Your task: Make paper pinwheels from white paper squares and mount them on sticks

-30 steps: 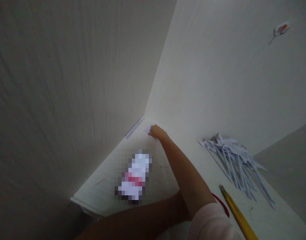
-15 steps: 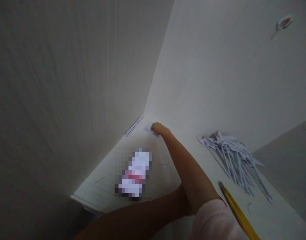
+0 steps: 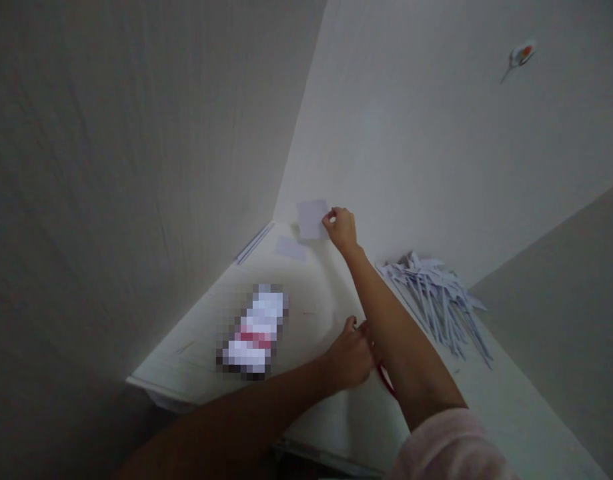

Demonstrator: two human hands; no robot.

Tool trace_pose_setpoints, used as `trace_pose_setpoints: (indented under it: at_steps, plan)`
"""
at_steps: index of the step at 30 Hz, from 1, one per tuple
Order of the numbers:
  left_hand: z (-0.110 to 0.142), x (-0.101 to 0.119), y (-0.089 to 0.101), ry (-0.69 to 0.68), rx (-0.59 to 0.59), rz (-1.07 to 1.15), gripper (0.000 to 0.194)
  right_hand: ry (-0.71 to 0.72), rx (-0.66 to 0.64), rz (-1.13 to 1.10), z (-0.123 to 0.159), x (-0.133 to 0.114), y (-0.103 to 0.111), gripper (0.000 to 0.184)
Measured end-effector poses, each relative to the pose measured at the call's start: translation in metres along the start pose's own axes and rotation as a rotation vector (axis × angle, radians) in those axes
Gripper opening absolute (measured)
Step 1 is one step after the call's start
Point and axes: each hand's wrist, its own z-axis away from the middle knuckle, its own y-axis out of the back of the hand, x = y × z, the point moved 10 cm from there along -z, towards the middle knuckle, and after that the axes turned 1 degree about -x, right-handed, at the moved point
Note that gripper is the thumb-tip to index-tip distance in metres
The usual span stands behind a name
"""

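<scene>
My right hand (image 3: 342, 228) pinches a square sheet of pale paper (image 3: 312, 219) by its right edge, raised above the far corner of the table. Another pale paper piece (image 3: 291, 247) lies flat just below it. My left hand (image 3: 352, 357) is closed, with fingers curled, beside my right forearm and partly behind it. A thin red curved thing (image 3: 386, 381) shows next to the left hand. My forearm hides part of it, and I cannot tell what it is or whether the hand holds it.
A phone-shaped, pixelated object (image 3: 256, 331) lies on the white table (image 3: 306, 293). Thin paper strips (image 3: 255, 243) rest along the left wall. A heap of rolled paper sticks (image 3: 439, 293) lies at right. A small round thing (image 3: 523, 53) is on the back wall.
My right hand has lifted a paper sheet off the table. My left hand has come out from under the right forearm. The yellow, dark-tipped stick at right no longer shows. The view has shifted slightly.
</scene>
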Motion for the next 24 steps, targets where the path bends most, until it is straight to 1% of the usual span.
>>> trace_pose_setpoints:
  at_steps: [1,2,3,4,6,8,10,12,13,15,18,21,24]
  plan:
    - [0.002,0.006,0.001,-0.052,-0.013,-0.061,0.02,-0.019,0.006,-0.059,0.011,0.007,0.014,0.02]
    - [0.005,0.012,0.001,-0.093,-0.035,-0.102,0.019,-0.014,0.005,-0.119,0.026,0.011,0.027,0.018]
    - [0.009,0.023,0.001,-0.162,-0.061,-0.124,0.018,0.01,-0.02,-0.183,0.045,0.013,0.037,0.016]
    - [0.015,0.033,0.003,-0.201,-0.067,-0.131,0.018,0.027,-0.054,-0.239,0.069,0.013,0.046,0.015]
    - [0.03,0.055,0.01,-0.274,-0.055,-0.113,0.018,0.043,-0.119,-0.328,0.127,0.013,0.057,0.018]
    - [0.05,0.072,0.019,-0.29,-0.03,-0.062,0.018,0.039,-0.158,-0.395,0.19,0.011,0.063,0.023]
    - [0.075,0.081,0.029,-0.278,0.024,-0.015,0.019,0.045,-0.181,-0.405,0.247,0.007,0.063,0.025]
    - [0.098,0.079,0.039,-0.24,0.109,0.028,0.019,0.067,-0.263,-0.393,0.293,-0.001,0.055,0.026]
    - [0.107,0.076,0.042,-0.219,0.136,0.032,0.02,0.072,-0.291,-0.398,0.31,-0.004,0.052,0.025]
    - [0.119,0.061,0.045,-0.119,0.181,-0.002,0.022,0.04,-0.309,-0.422,0.329,-0.004,0.051,0.024]
    - [0.119,0.035,0.04,0.039,0.121,-0.027,0.029,-0.008,-0.286,-0.476,0.338,-0.004,0.054,0.024]
    - [0.111,0.022,0.039,0.096,0.079,-0.028,0.033,-0.025,-0.269,-0.533,0.34,-0.004,0.058,0.023]
    - [0.106,0.014,0.041,0.104,0.05,-0.03,0.028,-0.044,-0.269,-0.602,0.343,-0.003,0.062,0.023]
